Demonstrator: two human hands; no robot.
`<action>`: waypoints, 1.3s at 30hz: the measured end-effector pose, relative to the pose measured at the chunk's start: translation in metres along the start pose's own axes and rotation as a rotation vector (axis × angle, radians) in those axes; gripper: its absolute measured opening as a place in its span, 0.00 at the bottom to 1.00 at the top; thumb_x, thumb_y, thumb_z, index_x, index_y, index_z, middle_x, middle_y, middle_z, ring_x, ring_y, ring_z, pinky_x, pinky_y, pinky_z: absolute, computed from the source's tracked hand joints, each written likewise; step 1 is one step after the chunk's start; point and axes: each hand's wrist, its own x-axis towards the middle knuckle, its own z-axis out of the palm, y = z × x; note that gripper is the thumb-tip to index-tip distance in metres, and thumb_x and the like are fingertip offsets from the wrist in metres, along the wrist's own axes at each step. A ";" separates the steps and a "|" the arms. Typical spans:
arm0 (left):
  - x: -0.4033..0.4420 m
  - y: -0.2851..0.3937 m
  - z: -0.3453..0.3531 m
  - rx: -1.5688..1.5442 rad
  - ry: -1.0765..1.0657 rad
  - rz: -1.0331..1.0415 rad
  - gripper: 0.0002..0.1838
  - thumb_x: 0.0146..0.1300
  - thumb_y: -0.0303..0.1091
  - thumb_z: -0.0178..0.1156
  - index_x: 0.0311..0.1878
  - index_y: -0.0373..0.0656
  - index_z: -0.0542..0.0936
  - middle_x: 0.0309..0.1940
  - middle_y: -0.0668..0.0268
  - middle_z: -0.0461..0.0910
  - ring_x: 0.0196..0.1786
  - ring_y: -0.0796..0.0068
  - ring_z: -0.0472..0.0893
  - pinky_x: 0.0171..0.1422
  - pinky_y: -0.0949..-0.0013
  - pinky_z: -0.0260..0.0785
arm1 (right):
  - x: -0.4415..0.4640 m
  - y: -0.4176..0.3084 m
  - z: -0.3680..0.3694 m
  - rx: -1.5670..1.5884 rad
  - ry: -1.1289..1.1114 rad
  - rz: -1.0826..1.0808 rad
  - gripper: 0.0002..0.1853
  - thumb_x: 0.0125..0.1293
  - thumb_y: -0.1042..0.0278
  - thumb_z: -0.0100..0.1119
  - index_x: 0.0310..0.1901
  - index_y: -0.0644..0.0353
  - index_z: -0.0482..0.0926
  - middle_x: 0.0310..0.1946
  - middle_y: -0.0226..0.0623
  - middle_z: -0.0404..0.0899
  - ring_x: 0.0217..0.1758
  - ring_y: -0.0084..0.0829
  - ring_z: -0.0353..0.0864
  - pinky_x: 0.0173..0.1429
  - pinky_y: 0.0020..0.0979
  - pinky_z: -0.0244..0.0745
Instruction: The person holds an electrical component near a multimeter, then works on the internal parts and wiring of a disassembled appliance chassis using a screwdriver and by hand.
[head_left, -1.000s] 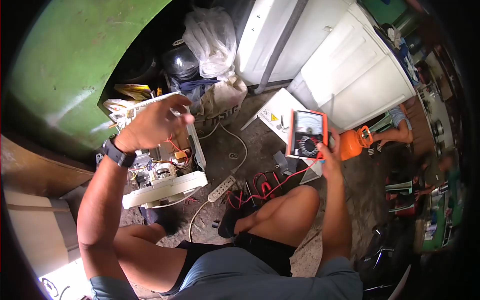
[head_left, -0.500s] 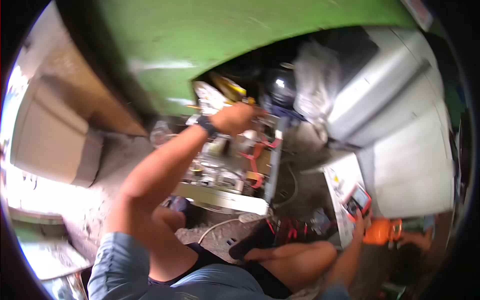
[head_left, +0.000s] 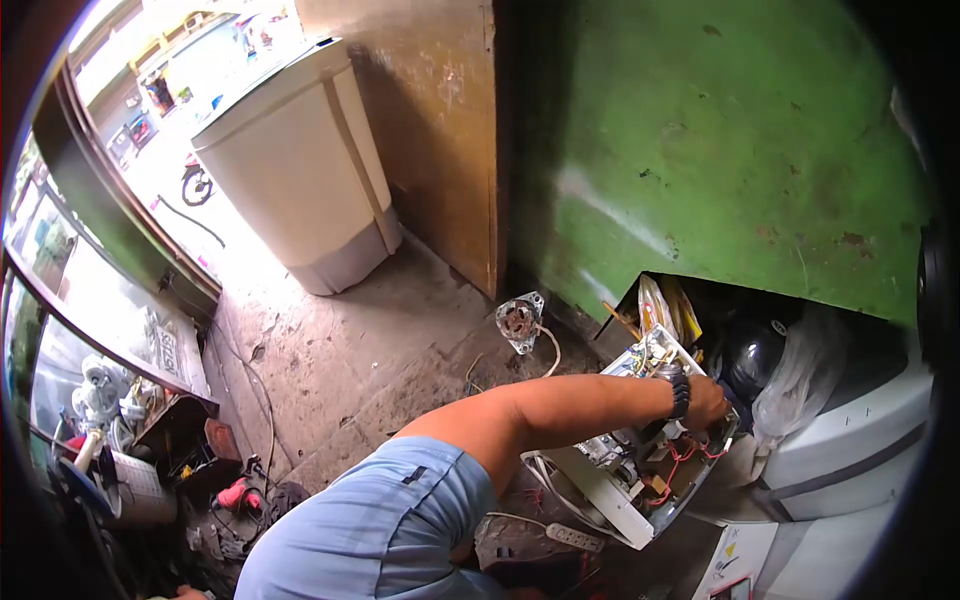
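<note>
My left hand, with a dark band on its wrist, reaches over the far right part of an opened white appliance housing. Its fingers are angled down at the housing's edge and mostly hidden, so their grip does not show. Inside the housing lie red wires, other wiring and metal parts. At the bottom edge, a red-framed meter is only partly visible, on or against a white panel with a yellow warning mark. My right hand is out of view.
A round motor-like part with a cable lies on the floor. Near the housing sits a power strip. A tall white appliance stands by the doorway; a green panel rises behind. Tools and a red drill-like tool lie lower left.
The view has swung left, showing more floor and doorway. My left hand remains at the housing. My right hand, which held the red meter, has left the view.
</note>
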 end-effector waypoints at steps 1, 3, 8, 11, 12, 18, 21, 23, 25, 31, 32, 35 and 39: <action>0.004 -0.006 0.012 -0.056 0.021 0.019 0.19 0.63 0.46 0.65 0.50 0.41 0.84 0.41 0.49 0.87 0.48 0.45 0.87 0.52 0.49 0.81 | 0.000 -0.003 -0.006 -0.009 0.006 -0.015 0.32 0.73 0.62 0.64 0.74 0.63 0.66 0.71 0.48 0.70 0.72 0.49 0.71 0.72 0.40 0.72; 0.011 -0.020 0.042 -0.045 0.103 0.068 0.20 0.64 0.46 0.65 0.52 0.42 0.83 0.43 0.48 0.87 0.49 0.45 0.87 0.54 0.49 0.81 | -0.001 -0.010 -0.015 -0.019 0.022 -0.061 0.31 0.74 0.62 0.64 0.73 0.64 0.67 0.71 0.49 0.70 0.72 0.50 0.72 0.72 0.40 0.73; 0.003 -0.020 0.042 0.024 0.237 0.148 0.23 0.60 0.43 0.65 0.56 0.41 0.80 0.48 0.46 0.85 0.51 0.46 0.86 0.57 0.48 0.79 | 0.012 -0.009 -0.050 -0.137 0.011 -0.476 0.29 0.75 0.60 0.62 0.71 0.66 0.70 0.71 0.51 0.70 0.72 0.54 0.72 0.72 0.41 0.73; -0.002 -0.016 0.002 -0.149 -0.100 0.088 0.19 0.55 0.38 0.66 0.50 0.41 0.83 0.41 0.49 0.86 0.46 0.47 0.87 0.51 0.49 0.79 | -0.043 -0.122 -0.100 -0.284 -0.166 -0.742 0.25 0.78 0.65 0.56 0.72 0.65 0.70 0.70 0.51 0.71 0.71 0.46 0.74 0.70 0.36 0.73; -0.004 -0.023 0.008 -0.224 -0.011 0.146 0.21 0.56 0.38 0.67 0.53 0.42 0.82 0.41 0.49 0.86 0.46 0.47 0.87 0.50 0.49 0.79 | -0.075 -0.211 -0.102 0.158 -0.245 -0.369 0.23 0.77 0.66 0.58 0.70 0.63 0.72 0.57 0.45 0.78 0.59 0.34 0.78 0.55 0.36 0.80; -0.008 -0.012 -0.014 -0.148 -0.186 0.000 0.31 0.67 0.36 0.62 0.74 0.48 0.71 0.43 0.46 0.86 0.47 0.44 0.87 0.51 0.45 0.79 | -0.124 -0.402 -0.121 -0.005 -0.650 -0.539 0.22 0.68 0.74 0.60 0.64 0.63 0.78 0.44 0.49 0.87 0.45 0.45 0.87 0.52 0.40 0.80; -0.008 -0.014 -0.011 -0.156 -0.160 0.030 0.30 0.70 0.38 0.60 0.75 0.50 0.70 0.46 0.43 0.86 0.48 0.42 0.86 0.53 0.44 0.79 | -0.123 -0.433 -0.108 -0.130 -0.672 -0.714 0.21 0.68 0.70 0.62 0.62 0.63 0.78 0.45 0.53 0.86 0.46 0.54 0.86 0.53 0.46 0.80; -0.011 -0.011 -0.020 -0.145 -0.188 0.023 0.31 0.70 0.38 0.60 0.76 0.50 0.70 0.46 0.43 0.86 0.49 0.41 0.86 0.54 0.43 0.79 | -0.118 -0.441 -0.095 -0.168 -0.656 -0.794 0.21 0.69 0.69 0.62 0.62 0.63 0.78 0.44 0.53 0.86 0.45 0.55 0.86 0.51 0.48 0.79; -0.009 -0.015 -0.015 -0.124 -0.172 0.066 0.31 0.70 0.37 0.59 0.76 0.50 0.70 0.46 0.42 0.85 0.49 0.41 0.86 0.54 0.43 0.79 | -0.114 -0.450 -0.086 -0.212 -0.675 -0.901 0.19 0.69 0.67 0.62 0.60 0.62 0.79 0.39 0.52 0.86 0.42 0.56 0.85 0.48 0.51 0.78; -0.007 -0.019 -0.011 -0.158 -0.156 0.077 0.31 0.67 0.29 0.54 0.76 0.49 0.70 0.44 0.42 0.86 0.48 0.42 0.86 0.54 0.45 0.79 | -0.116 -0.493 -0.067 -0.509 -0.728 -0.970 0.15 0.70 0.65 0.61 0.54 0.60 0.81 0.34 0.49 0.85 0.38 0.55 0.85 0.43 0.53 0.78; -0.007 -0.020 -0.012 -0.167 -0.173 0.070 0.32 0.66 0.27 0.52 0.76 0.49 0.70 0.43 0.42 0.86 0.48 0.42 0.86 0.55 0.46 0.79 | -0.116 -0.498 -0.065 -0.611 -0.748 -0.978 0.14 0.70 0.64 0.61 0.53 0.60 0.81 0.33 0.50 0.85 0.37 0.55 0.85 0.42 0.53 0.78; -0.007 -0.021 -0.007 -0.167 -0.137 0.075 0.34 0.64 0.24 0.51 0.76 0.50 0.71 0.45 0.43 0.86 0.49 0.45 0.87 0.55 0.47 0.79 | -0.116 -0.500 -0.055 -0.610 -0.721 -1.027 0.14 0.70 0.64 0.61 0.52 0.60 0.82 0.32 0.49 0.84 0.34 0.54 0.85 0.40 0.52 0.79; -0.002 -0.024 0.003 -0.164 -0.151 0.057 0.34 0.62 0.24 0.52 0.75 0.49 0.71 0.50 0.44 0.85 0.54 0.46 0.86 0.60 0.49 0.78 | -0.125 -0.498 -0.050 -0.604 -0.672 -1.080 0.15 0.70 0.64 0.61 0.54 0.61 0.83 0.31 0.46 0.84 0.34 0.50 0.86 0.39 0.48 0.80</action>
